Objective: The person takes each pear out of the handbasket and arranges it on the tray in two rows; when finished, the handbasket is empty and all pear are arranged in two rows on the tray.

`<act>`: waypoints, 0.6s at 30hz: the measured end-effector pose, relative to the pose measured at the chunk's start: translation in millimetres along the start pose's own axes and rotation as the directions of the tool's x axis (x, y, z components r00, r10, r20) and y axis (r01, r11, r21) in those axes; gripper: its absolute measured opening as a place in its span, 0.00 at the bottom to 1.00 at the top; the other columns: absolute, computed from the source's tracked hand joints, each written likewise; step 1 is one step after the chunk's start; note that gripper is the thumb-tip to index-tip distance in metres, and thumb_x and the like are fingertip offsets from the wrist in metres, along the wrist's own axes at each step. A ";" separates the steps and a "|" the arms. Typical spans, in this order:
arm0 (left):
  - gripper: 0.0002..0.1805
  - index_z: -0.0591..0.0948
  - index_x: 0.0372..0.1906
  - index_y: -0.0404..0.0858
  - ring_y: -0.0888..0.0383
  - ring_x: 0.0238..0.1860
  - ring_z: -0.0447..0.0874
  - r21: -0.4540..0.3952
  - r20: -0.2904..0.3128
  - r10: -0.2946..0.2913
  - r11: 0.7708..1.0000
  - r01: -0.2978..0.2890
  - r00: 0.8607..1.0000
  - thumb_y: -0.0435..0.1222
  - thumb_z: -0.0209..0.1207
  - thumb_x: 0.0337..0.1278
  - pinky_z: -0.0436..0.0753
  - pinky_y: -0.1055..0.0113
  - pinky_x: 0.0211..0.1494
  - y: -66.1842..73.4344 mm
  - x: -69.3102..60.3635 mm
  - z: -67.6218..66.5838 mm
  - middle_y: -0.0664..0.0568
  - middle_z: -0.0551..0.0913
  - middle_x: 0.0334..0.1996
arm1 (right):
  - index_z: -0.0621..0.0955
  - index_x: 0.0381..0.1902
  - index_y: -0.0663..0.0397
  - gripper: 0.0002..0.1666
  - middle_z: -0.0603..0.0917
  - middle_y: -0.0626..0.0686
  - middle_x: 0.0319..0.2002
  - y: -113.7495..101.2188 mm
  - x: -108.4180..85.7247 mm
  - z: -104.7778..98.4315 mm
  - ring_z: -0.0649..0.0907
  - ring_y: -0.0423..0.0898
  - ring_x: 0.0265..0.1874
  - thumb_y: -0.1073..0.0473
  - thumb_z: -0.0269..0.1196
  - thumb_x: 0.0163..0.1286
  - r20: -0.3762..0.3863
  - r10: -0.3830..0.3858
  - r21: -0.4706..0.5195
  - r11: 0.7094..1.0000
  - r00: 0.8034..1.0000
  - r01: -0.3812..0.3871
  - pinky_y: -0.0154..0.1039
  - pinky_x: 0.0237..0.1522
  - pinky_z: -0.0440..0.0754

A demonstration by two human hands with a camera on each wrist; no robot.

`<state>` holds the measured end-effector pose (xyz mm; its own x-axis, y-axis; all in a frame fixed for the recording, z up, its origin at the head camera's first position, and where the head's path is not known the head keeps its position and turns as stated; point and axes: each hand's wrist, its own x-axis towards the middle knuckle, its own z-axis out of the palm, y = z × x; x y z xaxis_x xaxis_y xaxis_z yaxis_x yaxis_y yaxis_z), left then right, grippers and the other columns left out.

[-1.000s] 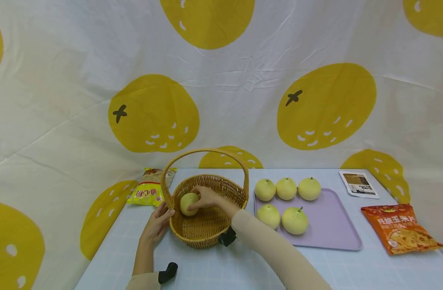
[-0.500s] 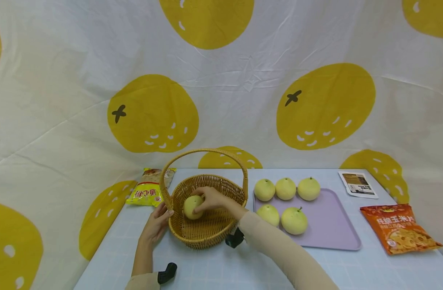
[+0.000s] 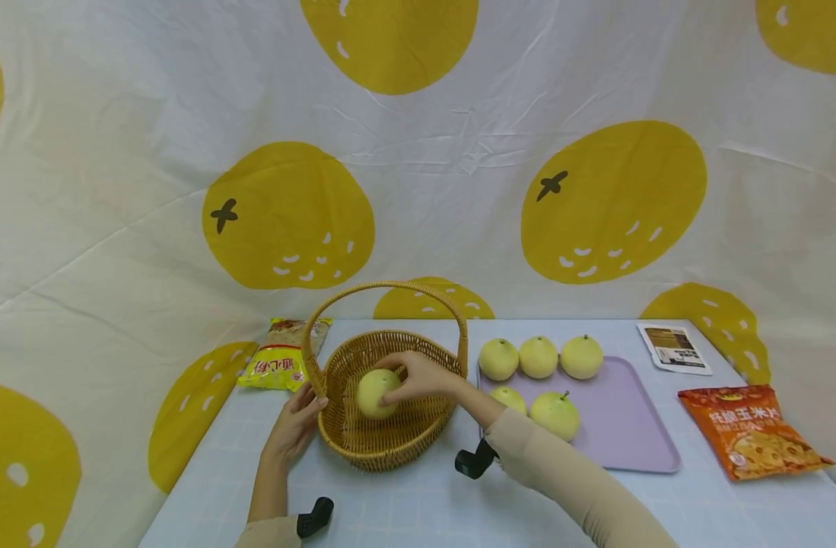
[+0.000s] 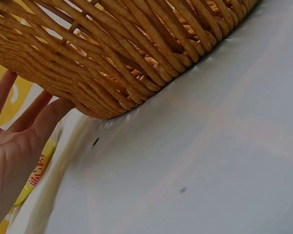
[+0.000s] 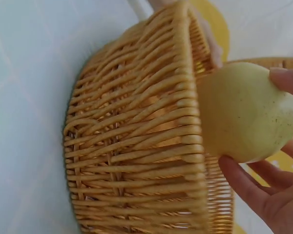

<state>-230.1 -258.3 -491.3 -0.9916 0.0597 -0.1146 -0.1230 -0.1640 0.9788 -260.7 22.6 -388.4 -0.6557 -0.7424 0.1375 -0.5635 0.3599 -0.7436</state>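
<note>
A pale yellow-green pear (image 3: 378, 394) is held in my right hand (image 3: 421, 378), the thumb on one side and fingers on the other. In the right wrist view the pear (image 5: 249, 112) is level with the rim of the wicker basket (image 5: 136, 131), partly behind it. My left hand (image 3: 297, 426) grips the left side of the basket (image 3: 383, 457) near the handle's base. In the left wrist view its fingers (image 4: 53, 114) touch the outer weave. No other fruit shows inside the basket.
Several pears (image 3: 582, 358) sit on a purple tray (image 3: 630, 426) to the right; my right forearm crosses near its front-left corner. A yellow food bag (image 3: 277, 365) lies left of the basket. An orange snack bag (image 3: 753, 434) and a white-brown packet (image 3: 674, 350) lie far right.
My right hand has moved the pear from the basket's left side rightward and somewhat up toward its middle. The left hand and the basket have stayed in place.
</note>
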 end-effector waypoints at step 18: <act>0.40 0.50 0.74 0.40 0.45 0.67 0.58 -0.012 -0.007 -0.022 1.000 0.022 1.000 0.32 0.56 0.61 0.77 0.66 0.53 0.1 1.4 -0.3 0.41 0.47 0.73 | 0.75 0.58 0.63 0.34 0.78 0.58 0.52 0.5 -84.7 -58.5 0.79 0.49 0.42 0.59 0.71 0.53 -0.018 -0.020 0.128 0.991 1.000 0.022 0.41 0.38 0.82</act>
<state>-231.6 -258.6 -491.4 -0.9889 0.0561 -0.1378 -0.1456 -0.1745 0.9738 -234.8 118.6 -362.1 -0.6536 -0.7389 0.1638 -0.5084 0.2683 -0.8182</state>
